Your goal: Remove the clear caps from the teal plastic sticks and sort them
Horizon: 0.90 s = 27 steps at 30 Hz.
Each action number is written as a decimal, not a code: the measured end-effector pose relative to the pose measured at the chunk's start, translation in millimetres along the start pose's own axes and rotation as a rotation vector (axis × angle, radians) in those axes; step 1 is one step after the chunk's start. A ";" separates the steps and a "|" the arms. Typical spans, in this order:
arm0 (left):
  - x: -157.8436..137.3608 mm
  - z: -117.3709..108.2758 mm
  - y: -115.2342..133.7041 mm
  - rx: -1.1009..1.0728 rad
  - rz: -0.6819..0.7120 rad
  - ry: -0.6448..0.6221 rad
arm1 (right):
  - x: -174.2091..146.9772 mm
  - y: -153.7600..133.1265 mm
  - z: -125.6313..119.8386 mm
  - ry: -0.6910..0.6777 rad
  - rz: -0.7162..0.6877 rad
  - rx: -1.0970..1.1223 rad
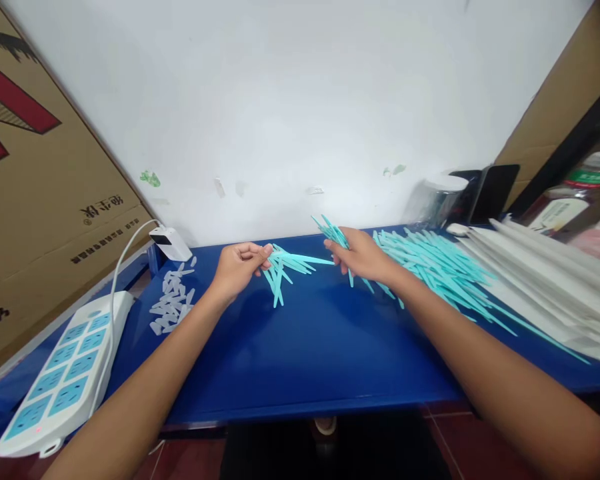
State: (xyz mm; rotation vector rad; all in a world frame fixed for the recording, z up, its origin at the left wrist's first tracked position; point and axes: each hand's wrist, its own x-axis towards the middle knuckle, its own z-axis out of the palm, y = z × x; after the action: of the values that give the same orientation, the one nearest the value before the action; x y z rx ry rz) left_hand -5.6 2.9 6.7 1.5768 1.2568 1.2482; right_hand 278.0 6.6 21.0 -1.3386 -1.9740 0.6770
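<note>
My left hand is closed in a pinch on thin, tapered turquoise sticks, one of which reaches across towards my right hand. Several more turquoise sticks fan out just below its fingertips; I cannot tell which of these are held and which lie on the table. Fingers wrapped, my right hand grips a bundle of the same sticks, whose ends poke out above the fist. Beside and behind the right wrist spreads a large loose heap of turquoise sticks.
On the blue table, small translucent pieces lie at left near a white power strip and a plugged-in white adapter. White paper-like sheets are stacked at right, before a jar and a lidded container. A wall stands behind.
</note>
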 end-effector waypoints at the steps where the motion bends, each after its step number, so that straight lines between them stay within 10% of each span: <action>1: 0.3 -0.8 -0.4 0.001 -0.009 -0.012 | 1.5 1.4 -1.6 0.070 -0.035 -0.064; 15: -12.1 19.3 2.8 0.067 0.076 -0.213 | -12.7 -18.3 1.6 -0.240 -0.196 0.051; 20: 10.9 -61.7 10.5 0.947 0.158 0.010 | -1.7 5.1 -37.8 -0.169 -0.065 -0.383; 23: 23.2 -134.1 3.8 1.336 -0.246 -0.039 | 3.2 26.4 -54.5 -0.191 0.139 -0.714; 27: 32.0 -185.8 -17.6 1.330 -0.465 -0.097 | 6.8 43.6 -60.6 -0.164 0.225 -0.819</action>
State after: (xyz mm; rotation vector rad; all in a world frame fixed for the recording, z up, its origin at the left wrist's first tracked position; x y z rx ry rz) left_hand -188.8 35.1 42.5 1.8903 2.4170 -0.1131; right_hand 348.0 31.5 30.8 -2.0493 -2.3683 0.0364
